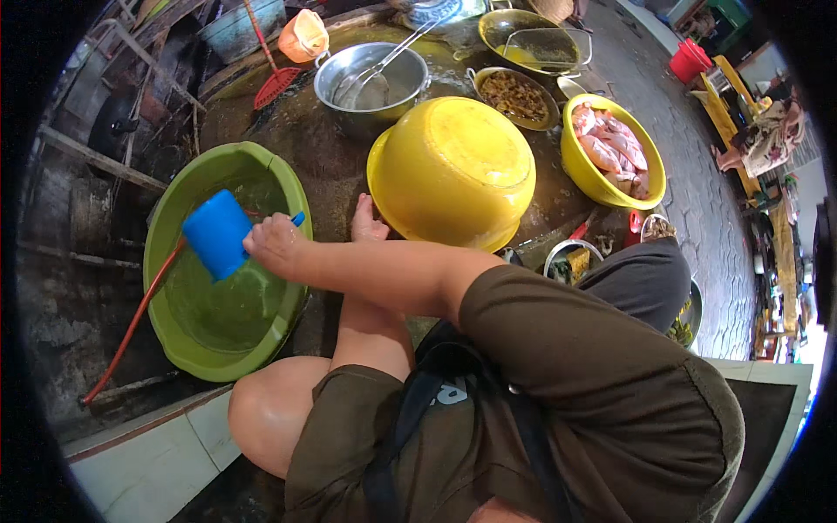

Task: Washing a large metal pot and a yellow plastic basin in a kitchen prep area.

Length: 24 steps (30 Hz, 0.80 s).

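My right hand (278, 246) grips the handle of a blue plastic dipper (219, 235), its arm crossing over my left forearm. The dipper is tilted over a green plastic tub (299, 216) with water (222, 314) in it. By its rim, my left hand (369, 225) holds a large yellow plastic basin (451, 170), whose underside faces up towards me. The basin's surface is wet, and its inside is hidden. Most of the left hand's fingers are out of sight behind the rim.
A red hose (134, 323) hangs over the tub's rim. Beyond the basin stand a metal pot (337, 108) with a strainer (363, 88), a pan of brown food (513, 95) and a wok (494, 29). Raw fish (611, 144) fill a yellow bowl (659, 170). Another person (771, 134) sits far right.
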Motion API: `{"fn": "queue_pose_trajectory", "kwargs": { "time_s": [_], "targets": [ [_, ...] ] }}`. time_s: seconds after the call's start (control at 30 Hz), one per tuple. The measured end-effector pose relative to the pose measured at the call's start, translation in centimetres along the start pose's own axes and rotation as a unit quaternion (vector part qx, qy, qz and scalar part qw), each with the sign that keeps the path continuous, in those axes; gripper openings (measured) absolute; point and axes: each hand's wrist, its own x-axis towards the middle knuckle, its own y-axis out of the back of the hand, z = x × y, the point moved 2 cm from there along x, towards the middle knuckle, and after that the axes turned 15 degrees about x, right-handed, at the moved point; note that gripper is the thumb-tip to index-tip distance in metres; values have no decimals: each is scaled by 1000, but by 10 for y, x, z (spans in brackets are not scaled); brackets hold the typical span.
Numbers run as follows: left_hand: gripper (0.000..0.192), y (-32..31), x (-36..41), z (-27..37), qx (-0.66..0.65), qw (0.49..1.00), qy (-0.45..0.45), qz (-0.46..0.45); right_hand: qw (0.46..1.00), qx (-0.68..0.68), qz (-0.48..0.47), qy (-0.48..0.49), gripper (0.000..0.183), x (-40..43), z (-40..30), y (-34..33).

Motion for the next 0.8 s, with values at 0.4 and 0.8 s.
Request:
{"fn": "queue_pose_trajectory", "kwargs": {
  "time_s": [0.4,0.8],
  "targets": [
    [30,-29,10,9,-8,999,2,-48,933,248,-242,-101,40,15,2,-10],
    [33,-59,-23,14,31,984,-86,-150,575,754,122,-292,46,-94,76,48]
  ]
}}
